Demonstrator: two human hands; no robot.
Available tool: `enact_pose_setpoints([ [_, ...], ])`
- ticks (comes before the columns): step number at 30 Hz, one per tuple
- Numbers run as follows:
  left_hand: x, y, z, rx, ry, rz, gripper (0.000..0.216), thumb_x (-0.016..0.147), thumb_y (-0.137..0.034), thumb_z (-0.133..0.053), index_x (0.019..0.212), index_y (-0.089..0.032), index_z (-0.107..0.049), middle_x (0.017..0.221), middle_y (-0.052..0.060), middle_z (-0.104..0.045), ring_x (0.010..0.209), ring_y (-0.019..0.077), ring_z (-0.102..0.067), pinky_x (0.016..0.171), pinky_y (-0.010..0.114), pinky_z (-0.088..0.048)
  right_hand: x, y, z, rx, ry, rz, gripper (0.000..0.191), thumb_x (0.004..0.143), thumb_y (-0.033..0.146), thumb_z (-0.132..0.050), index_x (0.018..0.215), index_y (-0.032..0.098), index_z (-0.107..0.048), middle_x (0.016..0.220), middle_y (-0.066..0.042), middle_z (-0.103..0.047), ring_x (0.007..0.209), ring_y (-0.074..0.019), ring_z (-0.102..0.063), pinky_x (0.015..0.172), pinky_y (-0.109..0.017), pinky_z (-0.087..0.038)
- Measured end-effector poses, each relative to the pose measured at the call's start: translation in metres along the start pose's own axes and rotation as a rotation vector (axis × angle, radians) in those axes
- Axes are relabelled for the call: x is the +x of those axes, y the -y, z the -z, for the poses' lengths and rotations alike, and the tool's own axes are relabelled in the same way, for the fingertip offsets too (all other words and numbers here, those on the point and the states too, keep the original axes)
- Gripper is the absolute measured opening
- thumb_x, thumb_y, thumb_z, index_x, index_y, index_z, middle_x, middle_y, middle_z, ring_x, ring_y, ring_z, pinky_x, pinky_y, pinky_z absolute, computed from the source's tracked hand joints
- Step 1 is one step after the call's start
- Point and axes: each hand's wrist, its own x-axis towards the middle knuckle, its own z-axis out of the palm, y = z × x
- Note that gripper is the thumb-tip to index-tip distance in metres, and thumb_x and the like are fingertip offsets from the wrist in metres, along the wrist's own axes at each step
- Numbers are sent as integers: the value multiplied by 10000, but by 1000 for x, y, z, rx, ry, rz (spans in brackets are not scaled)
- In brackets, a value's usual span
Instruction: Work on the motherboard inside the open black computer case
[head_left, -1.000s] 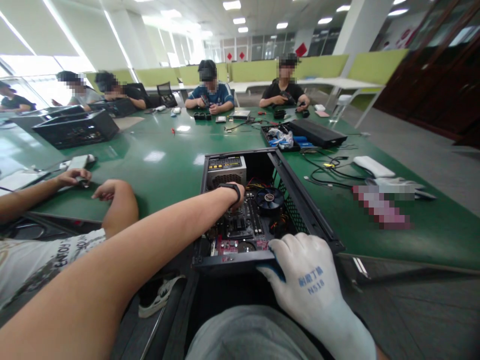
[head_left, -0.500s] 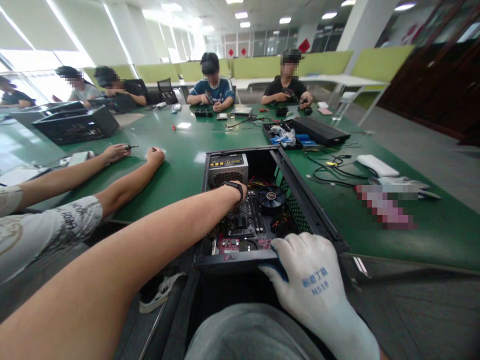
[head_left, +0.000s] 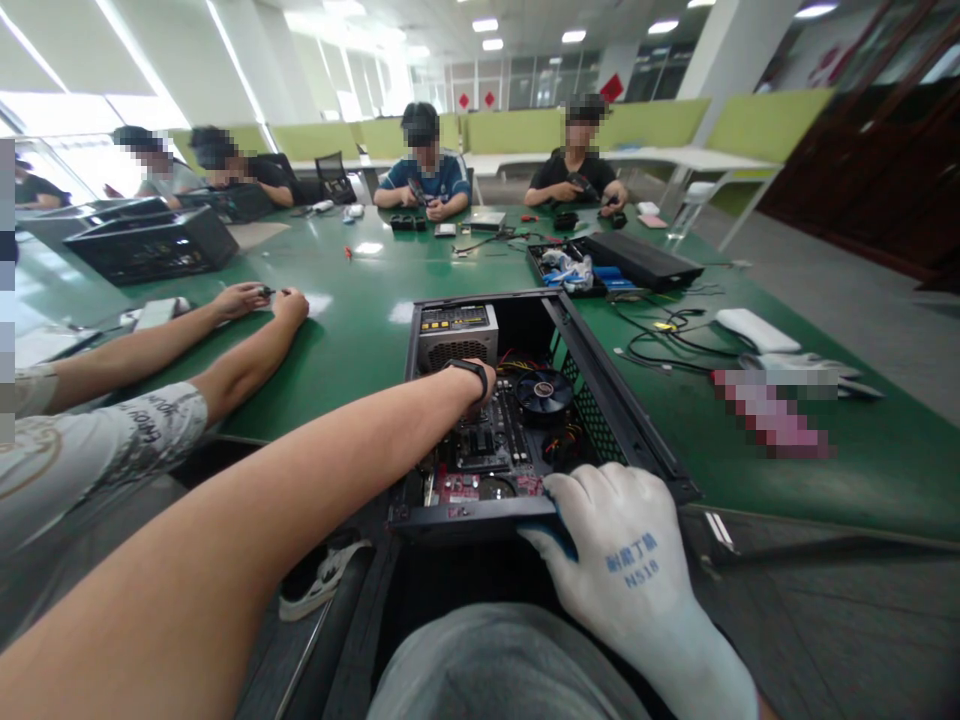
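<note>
An open black computer case (head_left: 480, 513) lies in front of me, partly over the table edge. My left hand (head_left: 486, 374), bare with a dark wristband, reaches inside, close to the grey power supply (head_left: 459, 345) and the motherboard (head_left: 484, 452). Its fingers are hidden behind the wrist, so whether they hold anything does not show. A black cooling fan (head_left: 543, 394) is to the right of that hand. My right hand (head_left: 622, 540), in a white work glove, grips the near rim of the case, with the thumb below and the fingers over the top.
At left, a co-worker's hands (head_left: 262, 295) hold a small dark part. Cables (head_left: 660, 340), a white glove (head_left: 795, 368) and an open black box (head_left: 566, 270) with gloves lie on the green table (head_left: 360, 370). Other people sit across, near another case (head_left: 154, 245).
Both my hands stay in about the same place on and in the case. The co-worker's two hands at left have come together around the small dark part.
</note>
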Motion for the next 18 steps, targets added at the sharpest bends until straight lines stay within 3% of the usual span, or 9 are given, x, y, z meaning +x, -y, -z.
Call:
enact_pose_setpoints([
  [7,-2,-1,-1,-24,-42,5,640,496,-347,-877,1082,-118,-756,1050,134,-750,980,302,-695,897,336,-550,2,1,1,-9,-3,-5,289,758,456,-703,892,218,-608,776,-47,-564,758,-228,-430,699,-360,-206],
  [12,-10,-3,2,61,-3,-14,659,511,-323,-875,1117,-101,-737,1086,137,-743,997,288,-690,904,318,-543,2,1,3,-4,-5,-7,278,765,444,-697,899,216,-611,778,-47,-568,755,-222,-429,699,-356,-205],
  [18,-17,-5,5,70,-8,7,667,508,-343,-875,1132,-156,-736,1102,107,-743,1011,267,-686,903,287,-533,1,1,2,-1,12,-5,297,775,464,-688,926,220,-609,795,-46,-570,764,-228,-431,704,-359,-207],
])
